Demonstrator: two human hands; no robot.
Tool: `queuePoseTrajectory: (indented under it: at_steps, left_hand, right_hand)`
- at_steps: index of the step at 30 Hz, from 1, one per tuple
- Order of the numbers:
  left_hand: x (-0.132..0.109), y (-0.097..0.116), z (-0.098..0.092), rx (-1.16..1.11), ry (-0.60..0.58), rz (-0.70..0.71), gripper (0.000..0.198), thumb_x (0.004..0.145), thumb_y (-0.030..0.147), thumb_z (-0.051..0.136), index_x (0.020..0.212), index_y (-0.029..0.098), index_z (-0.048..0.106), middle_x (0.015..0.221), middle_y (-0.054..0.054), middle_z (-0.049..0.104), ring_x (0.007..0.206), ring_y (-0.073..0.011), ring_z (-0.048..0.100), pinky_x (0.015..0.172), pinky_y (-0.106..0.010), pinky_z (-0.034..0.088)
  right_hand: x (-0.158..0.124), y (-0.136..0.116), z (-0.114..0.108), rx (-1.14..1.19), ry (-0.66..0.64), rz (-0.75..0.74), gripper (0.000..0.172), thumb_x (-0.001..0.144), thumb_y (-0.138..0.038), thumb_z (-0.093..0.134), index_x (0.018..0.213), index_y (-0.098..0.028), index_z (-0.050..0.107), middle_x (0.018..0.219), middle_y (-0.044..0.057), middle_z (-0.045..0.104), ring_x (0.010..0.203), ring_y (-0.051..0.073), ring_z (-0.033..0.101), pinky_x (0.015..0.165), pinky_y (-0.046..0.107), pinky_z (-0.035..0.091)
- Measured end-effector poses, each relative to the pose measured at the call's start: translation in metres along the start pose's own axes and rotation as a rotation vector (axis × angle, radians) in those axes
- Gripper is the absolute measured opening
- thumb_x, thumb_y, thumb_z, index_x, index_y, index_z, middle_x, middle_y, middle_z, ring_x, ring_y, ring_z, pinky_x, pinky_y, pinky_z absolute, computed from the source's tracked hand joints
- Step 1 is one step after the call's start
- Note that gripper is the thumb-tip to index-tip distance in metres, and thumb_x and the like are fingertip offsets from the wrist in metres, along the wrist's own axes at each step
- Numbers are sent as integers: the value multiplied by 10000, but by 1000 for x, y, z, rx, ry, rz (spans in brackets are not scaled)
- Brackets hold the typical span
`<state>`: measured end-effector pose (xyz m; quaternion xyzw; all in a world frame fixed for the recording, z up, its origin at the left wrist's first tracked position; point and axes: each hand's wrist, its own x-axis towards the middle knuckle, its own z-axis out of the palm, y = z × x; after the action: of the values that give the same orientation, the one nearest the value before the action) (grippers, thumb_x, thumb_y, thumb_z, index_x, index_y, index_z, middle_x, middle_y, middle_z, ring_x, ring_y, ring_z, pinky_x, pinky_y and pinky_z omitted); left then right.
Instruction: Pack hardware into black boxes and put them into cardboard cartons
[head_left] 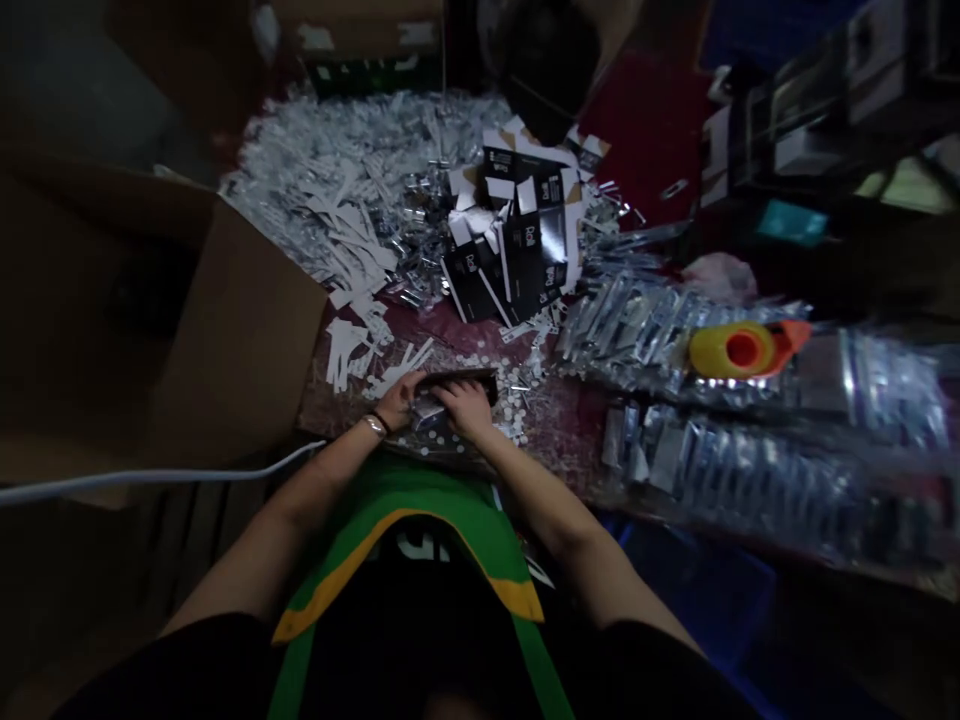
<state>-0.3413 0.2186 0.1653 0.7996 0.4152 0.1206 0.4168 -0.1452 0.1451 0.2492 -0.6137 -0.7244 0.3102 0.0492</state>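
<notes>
My left hand [396, 400] and my right hand [466, 405] meet at the near edge of the dark red table [577, 420]. Both are curled around a small silvery packet [426, 413] held between them, just in front of a flat dark box [457, 381]. A bracelet sits on my left wrist. Small white round stickers [517, 385] lie scattered around the hands. Fine finger detail is lost in the dim light.
An open cardboard carton [225, 340] stands at the left. Heaps of silver packets [360, 180] and white strips cover the far table, with black flat boxes [517, 245] in the middle. Bagged silver packets [675, 330] and a yellow-orange bottle [742, 348] lie at the right. A white cable [150, 476] crosses at the left.
</notes>
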Motion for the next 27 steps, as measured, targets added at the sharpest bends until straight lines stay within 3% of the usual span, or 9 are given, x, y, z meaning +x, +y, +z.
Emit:
queuePoseTrajectory:
  at_steps: [3,5,8,11,14,17,19,25,27]
  left_hand:
    - [-6,-7,-4,6,-115,91,835,735,314,813,1467,153,444,1488,-228,550,1436,-346,522,1200,-548,448]
    - [-17,-10,-11,18,-136,160,940,720,393,847,1504,161,385,1563,-248,469,1506,-369,437,1230,-576,398]
    - [-34,-12,-22,34,-7,231,929,761,470,821,1515,208,347,1599,-240,410,1538,-387,384,1244,-608,355]
    - [-48,-13,-25,37,168,168,976,765,516,822,1533,224,294,1587,-242,389,1521,-411,394,1218,-635,375]
    - [-46,-12,-11,-42,151,98,1085,743,560,840,1563,204,226,1594,-246,362,1517,-397,397,1216,-595,401]
    - [-27,-7,10,-141,94,-16,1040,788,486,793,1575,189,181,1564,-220,414,1479,-330,454,1225,-526,417]
    - [-16,-2,18,-160,117,-98,982,803,403,755,1566,167,183,1506,-206,472,1428,-302,502,1216,-503,434]
    - [-56,26,12,162,561,-159,567,813,359,711,1298,164,490,1283,-185,543,1255,-337,565,1130,-556,489]
    - [-77,43,19,213,488,-35,373,857,363,680,1166,188,568,1162,-152,581,1179,-329,592,1079,-552,522]
  right_hand:
    - [15,16,0,-168,-137,181,521,934,-307,617,1421,-122,624,1383,221,654,1261,369,587,1118,583,399]
    - [-3,35,-2,-99,-100,129,460,992,-401,574,1355,-135,669,1351,207,671,1244,343,593,1115,541,417]
    - [-75,67,5,45,279,182,425,1053,-433,432,1284,-204,706,1293,159,688,1255,292,588,1134,491,431]
    - [-170,84,38,-23,668,698,553,1040,-490,374,1405,-150,613,1382,222,603,1355,344,513,1146,593,419]
    - [-226,80,89,-49,442,817,760,975,-593,470,1553,-100,443,1588,291,416,1512,427,332,1181,730,302]
    - [-218,78,124,-47,247,734,743,994,-548,456,1592,-113,388,1666,285,327,1577,420,223,1217,752,183]
    - [-192,88,126,-74,221,727,762,1010,-528,434,1618,-80,336,1696,290,264,1601,411,154,1236,738,125]
    - [-125,171,62,-85,266,659,823,1006,-507,500,1650,-44,278,1730,273,150,1612,394,77,1272,654,147]
    - [-123,193,41,-44,339,660,771,998,-477,531,1637,-88,345,1709,249,217,1584,375,181,1261,588,253]
